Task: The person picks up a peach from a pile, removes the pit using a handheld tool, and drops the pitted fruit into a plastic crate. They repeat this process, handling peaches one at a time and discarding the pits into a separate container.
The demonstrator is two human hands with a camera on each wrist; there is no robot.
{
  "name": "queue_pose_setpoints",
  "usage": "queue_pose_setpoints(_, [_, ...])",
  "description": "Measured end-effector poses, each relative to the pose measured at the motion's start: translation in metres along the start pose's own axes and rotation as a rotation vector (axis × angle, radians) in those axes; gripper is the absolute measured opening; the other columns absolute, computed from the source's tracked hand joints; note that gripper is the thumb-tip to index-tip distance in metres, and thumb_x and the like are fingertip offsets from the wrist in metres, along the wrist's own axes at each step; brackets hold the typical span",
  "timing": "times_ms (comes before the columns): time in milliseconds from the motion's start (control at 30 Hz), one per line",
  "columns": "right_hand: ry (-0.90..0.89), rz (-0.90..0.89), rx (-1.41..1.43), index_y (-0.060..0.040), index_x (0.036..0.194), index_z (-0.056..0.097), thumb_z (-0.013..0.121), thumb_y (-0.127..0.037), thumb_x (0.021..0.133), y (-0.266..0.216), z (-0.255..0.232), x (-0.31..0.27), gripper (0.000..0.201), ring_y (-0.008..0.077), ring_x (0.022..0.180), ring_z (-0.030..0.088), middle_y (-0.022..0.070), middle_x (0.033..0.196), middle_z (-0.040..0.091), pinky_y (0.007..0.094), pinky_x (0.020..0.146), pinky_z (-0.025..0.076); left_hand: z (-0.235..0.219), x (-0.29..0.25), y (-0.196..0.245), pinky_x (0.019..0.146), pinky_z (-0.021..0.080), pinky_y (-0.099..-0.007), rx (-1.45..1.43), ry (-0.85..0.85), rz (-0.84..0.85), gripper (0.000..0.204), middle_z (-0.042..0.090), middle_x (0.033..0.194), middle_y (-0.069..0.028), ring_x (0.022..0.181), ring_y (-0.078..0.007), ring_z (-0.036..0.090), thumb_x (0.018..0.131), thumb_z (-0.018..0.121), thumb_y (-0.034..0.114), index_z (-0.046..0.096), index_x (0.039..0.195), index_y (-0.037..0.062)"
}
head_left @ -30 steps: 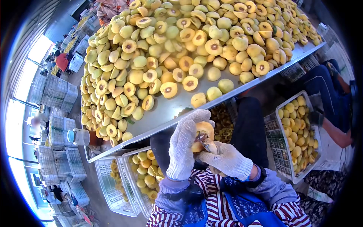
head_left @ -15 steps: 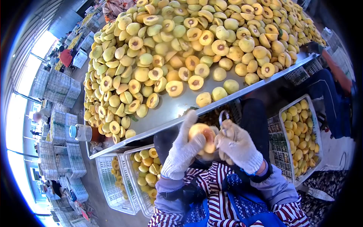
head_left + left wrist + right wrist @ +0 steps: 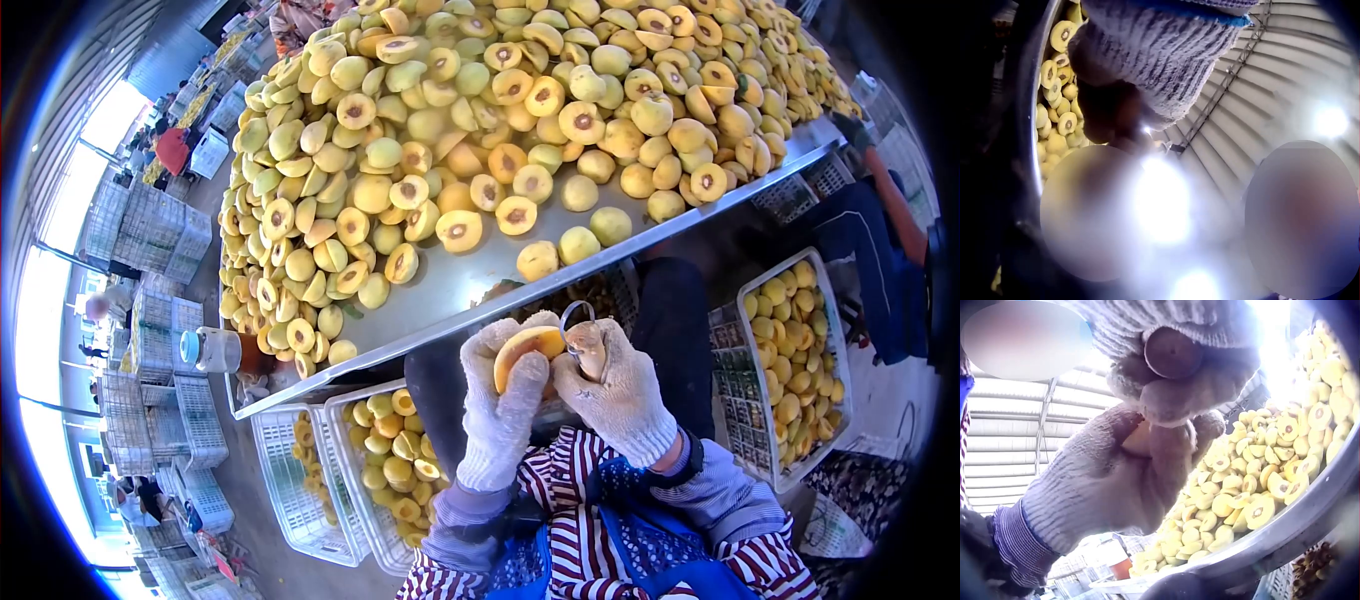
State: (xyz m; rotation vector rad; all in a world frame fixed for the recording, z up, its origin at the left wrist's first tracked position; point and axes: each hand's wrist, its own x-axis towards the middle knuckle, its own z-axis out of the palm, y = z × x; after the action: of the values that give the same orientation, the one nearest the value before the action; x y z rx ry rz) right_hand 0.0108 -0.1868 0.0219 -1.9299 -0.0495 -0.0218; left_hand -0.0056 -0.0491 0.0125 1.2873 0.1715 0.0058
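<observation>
In the head view my gloved left hand holds a halved yellow fruit between thumb and fingers. Beside it my gloved right hand grips the wooden handle of a tool with a curved metal loop, which is close to the fruit's right edge. The right wrist view shows the round handle end inside the right hand, with the left hand below, a bit of fruit showing between its fingers. The left wrist view shows a glove, but the held fruit is unclear there.
A metal table carries a large heap of halved fruit. Crates of fruit stand at lower left and right. A jar is at the table's left corner. Another person's arm reaches in at the right.
The right hand's tool has turned from inside the fruit's hollow to beside it, its loop now upright. The left hand has tilted the fruit. The person at right has moved a hand up to the table.
</observation>
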Motion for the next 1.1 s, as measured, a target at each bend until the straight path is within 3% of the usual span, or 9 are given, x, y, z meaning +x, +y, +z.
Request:
queue_pose_setpoints(200, [-0.185,0.093,0.118,-0.0091,0.107,0.061,0.071,-0.023,0.084,-0.001,-0.004,0.002,0.028,0.0336,0.077,0.071,0.0153,0.082,0.069,0.0373,0.068,0.055,0.007,0.004,-0.008,0.091,0.051,-0.0311,0.619,0.129,0.568,0.042,0.061,0.121,-0.0155,0.106,-0.0183,0.06,0.096,0.062,0.018,0.047,0.131,-0.0012])
queue_pose_setpoints(233, [-0.299,0.169,0.179,-0.0094,0.107,0.061,0.071,-0.023,0.084,-0.006,-0.005,-0.003,0.028,0.0336,0.076,0.07,0.015,0.082,0.069,0.0372,0.068,0.055,0.011,0.005,0.006,0.097,0.049,-0.031,0.355,0.105,0.298,0.041,0.06,0.123,-0.0134,0.11,-0.0189,0.061,0.096,0.062,0.014,0.046,0.132,0.0002])
queue_pose_setpoints(267, [-0.413,0.244,0.24,-0.0097,0.107,0.061,0.071,-0.024,0.085,-0.01,-0.005,-0.009,0.028,0.0337,0.076,0.07,0.0146,0.082,0.069,0.037,0.069,0.055,0.004,0.011,-0.002,0.09,0.053,-0.0333,0.256,0.137,0.323,0.044,0.058,0.125,-0.0141,0.107,-0.0214,0.061,0.097,0.063,0.021,0.047,0.132,0.0006])
queue_pose_setpoints(333, [-0.445,0.286,0.217,-0.009,0.107,0.061,0.069,-0.028,0.086,-0.007,-0.004,-0.01,0.03,0.0335,0.079,0.07,0.016,0.085,0.069,0.0373,0.07,0.054,0.001,0.012,0.008,0.092,0.053,-0.033,-0.192,0.161,0.035,0.049,0.058,0.127,-0.0137,0.111,-0.0235,0.06,0.098,0.062,0.027,0.045,0.134,-0.0002])
queue_pose_setpoints(467, [-0.5,0.382,0.186,-0.0085,0.112,0.06,0.069,-0.037,0.087,0.0,-0.003,-0.005,0.039,0.0345,0.085,0.07,0.0183,0.088,0.068,0.0391,0.073,0.053,-0.015,0.016,0.002,0.097,0.051,-0.045,-0.497,0.057,0.036,0.055,0.052,0.137,-0.0176,0.119,-0.0352,0.057,0.096,0.06,0.045,0.048,0.133,0.0055])
queue_pose_setpoints(667, [-0.563,0.263,0.052,-0.0107,0.128,0.053,0.065,-0.043,0.089,-0.005,0.0,-0.005,0.052,0.0411,0.086,0.067,0.0209,0.09,0.069,0.0438,0.073,0.055,0.0,0.006,0.017,0.102,0.048,-0.0462,-0.292,0.09,0.055,0.06,0.047,0.144,-0.0162,0.125,-0.0362,0.053,0.097,0.053,0.053,0.049,0.133,0.0055])
queue_pose_setpoints(867, [-0.546,0.208,-0.001,-0.0094,0.124,0.053,0.062,-0.044,0.09,-0.008,0.001,-0.005,0.049,0.043,0.086,0.066,0.0229,0.09,0.068,0.046,0.073,0.054,0.014,0.0,0.012,0.104,0.046,-0.0454,-0.169,0.128,0.208,0.058,0.047,0.143,-0.0175,0.123,-0.0346,0.054,0.099,0.049,0.051,0.046,0.133,0.0038])
queue_pose_setpoints(967, [-0.547,0.152,-0.004,-0.007,0.119,0.055,0.062,-0.04,0.091,-0.004,0.005,-0.004,0.044,0.0382,0.079,0.069,0.0194,0.085,0.069,0.0436,0.071,0.055,0.012,-0.002,0.006,0.103,0.046,-0.0425,-0.132,0.093,0.318,0.055,0.044,0.144,-0.0201,0.124,-0.0314,0.054,0.102,0.046,0.043,0.041,0.136,-0.0001])
queue_pose_setpoints(1100, [-0.74,0.408,0.468,-0.0062,0.111,0.057,0.061,-0.033,0.094,-0.014,-0.004,-0.004,0.032,0.0184,0.064,0.064,0.0074,0.073,0.065,0.032,0.059,0.052,0.006,-0.003,0.015,0.104,0.045,-0.0411,-0.115,-0.025,0.328,0.049,0.043,0.145,-0.0225,0.126,-0.03,0.053,0.104,0.047,0.033,0.041,0.138,-0.0015])
